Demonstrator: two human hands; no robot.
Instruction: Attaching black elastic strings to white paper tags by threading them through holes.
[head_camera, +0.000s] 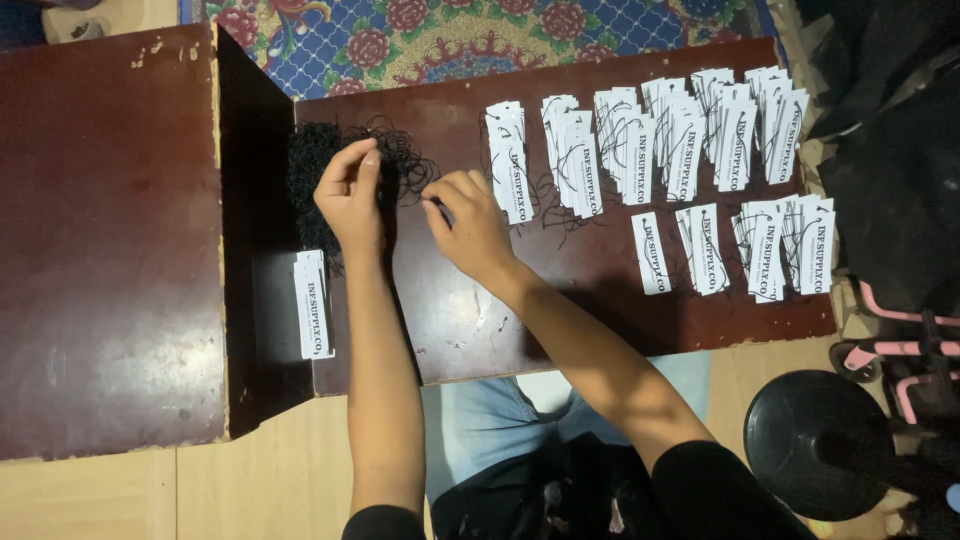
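A tangled heap of thin black strings (318, 170) lies at the left end of a low dark-brown table (470, 330). My left hand (352, 195) rests on the heap, fingertips pinched on the strings. My right hand (468, 225) is just to the right of it, thumb and forefinger pinched on a single black string at the heap's edge. A small stack of white rectangular paper tags (312, 303) lies below the heap. Further right, several fanned piles of white tags with black strings (650, 145) lie in rows.
A taller dark-brown box or cabinet (105, 240) stands against the table's left end. A patterned blue and red rug (470, 35) lies beyond the table. At the right are black fabric (890, 160), a round black stool (815, 440) and pink tubing (900, 350).
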